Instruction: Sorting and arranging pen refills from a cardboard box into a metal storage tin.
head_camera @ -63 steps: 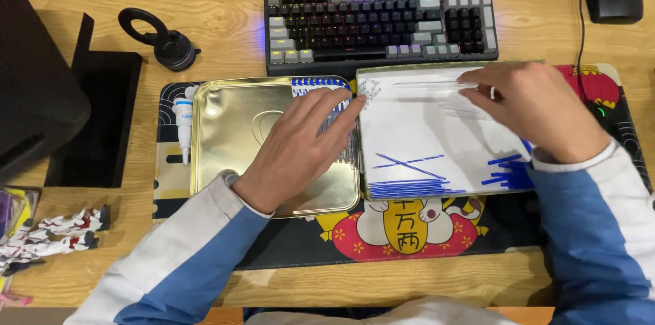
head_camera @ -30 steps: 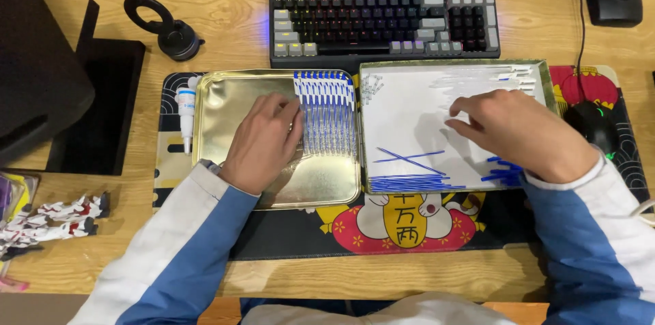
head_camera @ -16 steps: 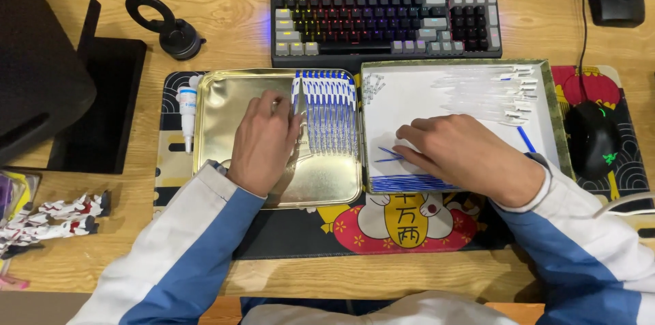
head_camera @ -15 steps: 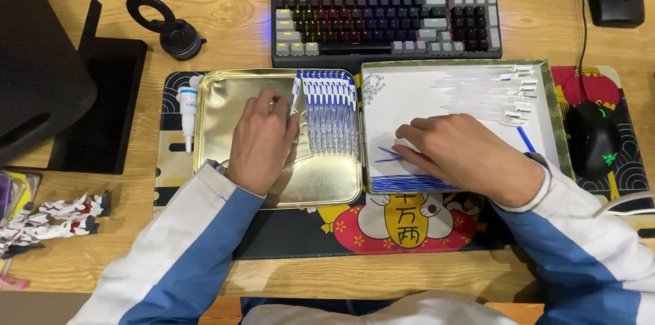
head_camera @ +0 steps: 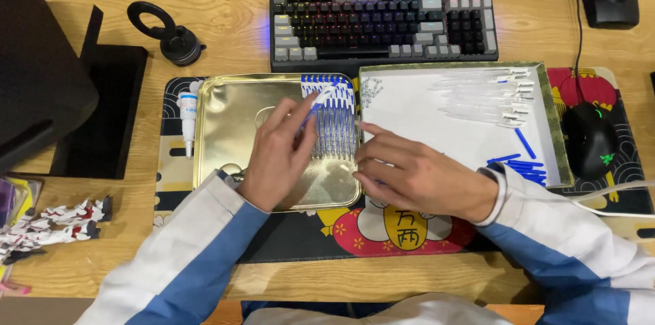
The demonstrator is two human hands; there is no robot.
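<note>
1. The left hand point(head_camera: 276, 154) pinched a blue-and-white pen point(head_camera: 315, 103) over the gold tray point(head_camera: 232, 127).
2. That pen tilted above the row of pens point(head_camera: 333, 120) lying in the tray's right part.
3. The right hand point(head_camera: 416, 175) rested half curled at the white box point(head_camera: 437, 113) edge; whether it held anything, I couldn't tell.

A light wooden desk point(head_camera: 225, 25) under even indoor light holds a keyboard point(head_camera: 382, 21) and patterned desk mat point(head_camera: 409, 243).
</note>
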